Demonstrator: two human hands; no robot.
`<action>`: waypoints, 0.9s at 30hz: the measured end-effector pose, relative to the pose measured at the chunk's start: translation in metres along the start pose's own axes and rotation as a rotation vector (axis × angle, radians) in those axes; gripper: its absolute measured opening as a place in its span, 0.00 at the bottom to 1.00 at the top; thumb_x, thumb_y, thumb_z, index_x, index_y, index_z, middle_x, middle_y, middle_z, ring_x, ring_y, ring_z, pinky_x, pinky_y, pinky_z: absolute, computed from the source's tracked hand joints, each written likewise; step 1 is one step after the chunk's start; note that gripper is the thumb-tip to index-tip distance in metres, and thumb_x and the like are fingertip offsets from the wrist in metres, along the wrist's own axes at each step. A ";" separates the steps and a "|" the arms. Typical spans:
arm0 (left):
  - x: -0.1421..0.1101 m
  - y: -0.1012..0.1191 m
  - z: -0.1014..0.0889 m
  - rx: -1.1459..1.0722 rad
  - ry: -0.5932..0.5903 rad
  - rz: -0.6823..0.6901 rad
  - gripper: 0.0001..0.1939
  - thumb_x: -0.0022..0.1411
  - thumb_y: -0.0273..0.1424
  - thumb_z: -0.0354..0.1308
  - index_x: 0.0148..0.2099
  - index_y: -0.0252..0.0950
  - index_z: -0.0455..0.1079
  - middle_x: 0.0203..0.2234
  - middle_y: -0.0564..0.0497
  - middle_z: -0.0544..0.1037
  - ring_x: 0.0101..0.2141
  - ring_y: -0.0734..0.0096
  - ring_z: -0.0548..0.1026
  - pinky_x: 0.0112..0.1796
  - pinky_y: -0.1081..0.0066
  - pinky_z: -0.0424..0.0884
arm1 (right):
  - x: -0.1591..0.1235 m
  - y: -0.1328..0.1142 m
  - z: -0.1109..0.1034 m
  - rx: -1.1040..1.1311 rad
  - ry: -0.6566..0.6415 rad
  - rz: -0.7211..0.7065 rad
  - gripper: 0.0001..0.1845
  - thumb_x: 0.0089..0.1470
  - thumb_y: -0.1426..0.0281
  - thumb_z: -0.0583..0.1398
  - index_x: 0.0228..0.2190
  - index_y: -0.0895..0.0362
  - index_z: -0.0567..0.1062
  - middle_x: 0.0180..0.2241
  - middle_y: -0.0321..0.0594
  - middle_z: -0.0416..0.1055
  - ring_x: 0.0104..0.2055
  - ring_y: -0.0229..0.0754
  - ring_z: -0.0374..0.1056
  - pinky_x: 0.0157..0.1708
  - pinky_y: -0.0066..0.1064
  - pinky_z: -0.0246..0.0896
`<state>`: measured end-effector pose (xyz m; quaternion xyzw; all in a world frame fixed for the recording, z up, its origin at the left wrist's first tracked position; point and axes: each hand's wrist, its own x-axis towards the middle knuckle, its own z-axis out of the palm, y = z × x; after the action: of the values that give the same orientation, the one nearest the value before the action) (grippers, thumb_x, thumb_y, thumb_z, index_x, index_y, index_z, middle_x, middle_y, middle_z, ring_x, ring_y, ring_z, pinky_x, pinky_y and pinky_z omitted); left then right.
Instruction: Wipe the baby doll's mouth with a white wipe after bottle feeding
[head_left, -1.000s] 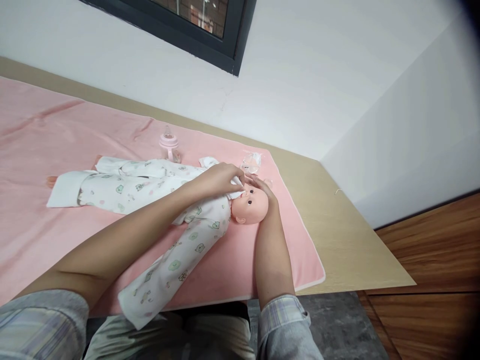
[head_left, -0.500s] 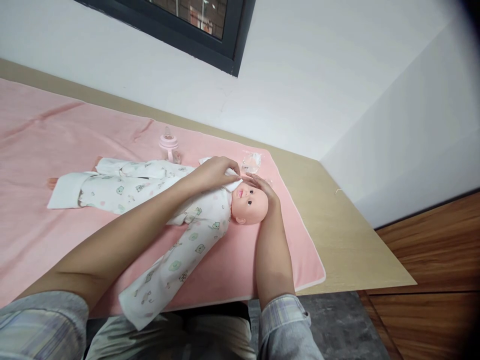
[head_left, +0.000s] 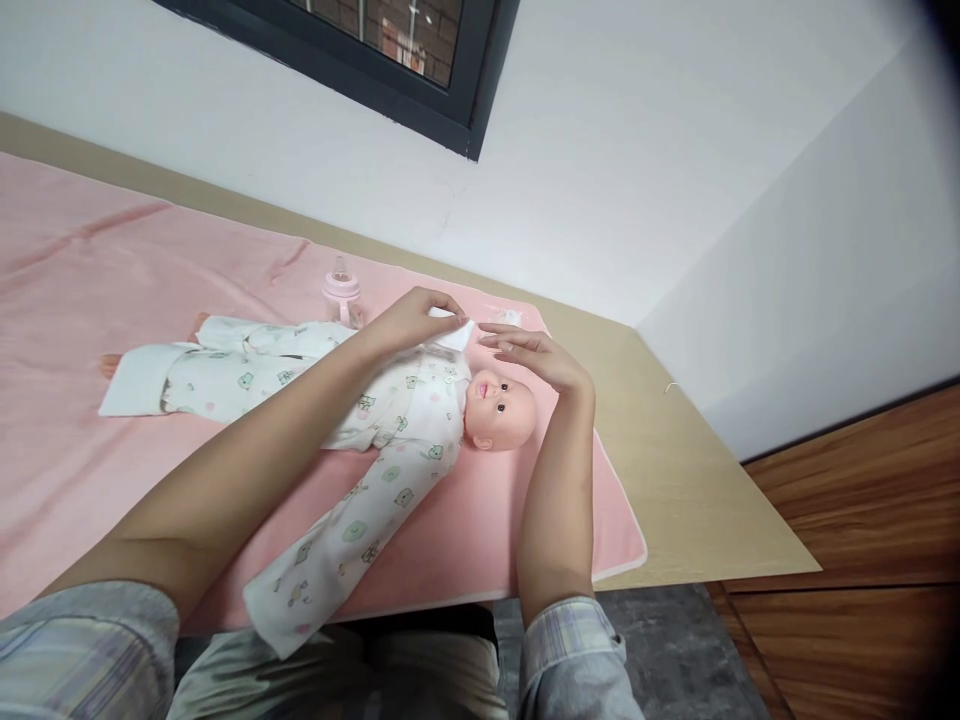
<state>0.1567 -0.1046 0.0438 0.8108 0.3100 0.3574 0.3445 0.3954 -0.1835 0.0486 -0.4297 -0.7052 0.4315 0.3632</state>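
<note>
A baby doll [head_left: 501, 410] lies on its back on a pink blanket [head_left: 90, 290], its head to the right. It wears a white romper [head_left: 352, 420] printed with small green animals. My left hand [head_left: 416, 318] hovers above the doll's chest and pinches a small white cloth [head_left: 453, 331] between its fingertips. My right hand [head_left: 536, 357] is raised just above the doll's head, fingers stretched out flat, holding nothing. One long white sleeve or leg [head_left: 322, 560] of the romper trails toward the near table edge.
A pink baby bottle [head_left: 341, 296] stands on the blanket behind the doll. The blanket covers a light wooden table [head_left: 675, 470] set against a white wall. A dark window frame [head_left: 450, 110] is above. Wooden floor [head_left: 885, 560] lies to the right.
My left hand has lifted the white cloth up and away from the doll's mouth. My right hand has come off the doll's head and now hovers above it.
</note>
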 end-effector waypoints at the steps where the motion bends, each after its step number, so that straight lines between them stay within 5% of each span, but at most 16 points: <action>1: 0.001 -0.002 0.000 -0.005 0.002 -0.001 0.17 0.61 0.41 0.59 0.41 0.32 0.77 0.41 0.45 0.81 0.46 0.56 0.76 0.54 0.63 0.67 | 0.000 -0.007 0.003 -0.051 -0.018 -0.009 0.11 0.60 0.64 0.63 0.44 0.47 0.82 0.64 0.33 0.65 0.70 0.52 0.53 0.68 0.50 0.51; 10: 0.003 -0.009 0.003 -0.097 -0.001 0.014 0.20 0.58 0.48 0.58 0.31 0.34 0.73 0.26 0.50 0.73 0.30 0.63 0.71 0.35 0.67 0.65 | 0.009 -0.023 0.016 -0.288 -0.052 -0.093 0.21 0.59 0.55 0.62 0.54 0.42 0.77 0.71 0.30 0.52 0.75 0.50 0.42 0.71 0.50 0.44; 13: 0.003 -0.012 0.005 -0.191 -0.012 0.010 0.24 0.60 0.51 0.57 0.24 0.37 0.62 0.19 0.53 0.62 0.23 0.67 0.64 0.28 0.68 0.58 | 0.012 -0.021 0.016 -0.328 -0.057 -0.121 0.23 0.61 0.52 0.59 0.56 0.42 0.75 0.68 0.33 0.58 0.73 0.48 0.46 0.71 0.49 0.47; 16: 0.003 -0.013 0.007 -0.263 -0.033 -0.012 0.30 0.61 0.57 0.57 0.23 0.37 0.59 0.19 0.52 0.61 0.23 0.65 0.64 0.27 0.67 0.58 | 0.014 -0.015 0.014 -0.300 -0.007 -0.138 0.23 0.59 0.52 0.61 0.54 0.44 0.77 0.64 0.36 0.65 0.70 0.48 0.54 0.68 0.47 0.53; 22: 0.004 -0.010 -0.001 -0.333 0.056 -0.135 0.28 0.63 0.57 0.57 0.38 0.35 0.72 0.32 0.45 0.76 0.32 0.62 0.75 0.35 0.67 0.68 | 0.019 0.018 -0.003 -0.117 0.335 -0.156 0.18 0.53 0.57 0.66 0.44 0.50 0.82 0.54 0.40 0.76 0.62 0.48 0.67 0.64 0.43 0.60; 27: 0.003 -0.010 -0.018 -0.312 0.114 -0.174 0.22 0.69 0.49 0.55 0.41 0.34 0.75 0.36 0.43 0.78 0.36 0.61 0.77 0.38 0.67 0.71 | 0.025 0.068 -0.018 0.147 0.651 -0.072 0.18 0.48 0.62 0.67 0.42 0.55 0.82 0.49 0.43 0.78 0.51 0.46 0.74 0.59 0.44 0.66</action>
<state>0.1412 -0.0907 0.0464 0.6962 0.3389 0.4151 0.4776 0.4222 -0.1370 -0.0038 -0.4922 -0.5340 0.3081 0.6146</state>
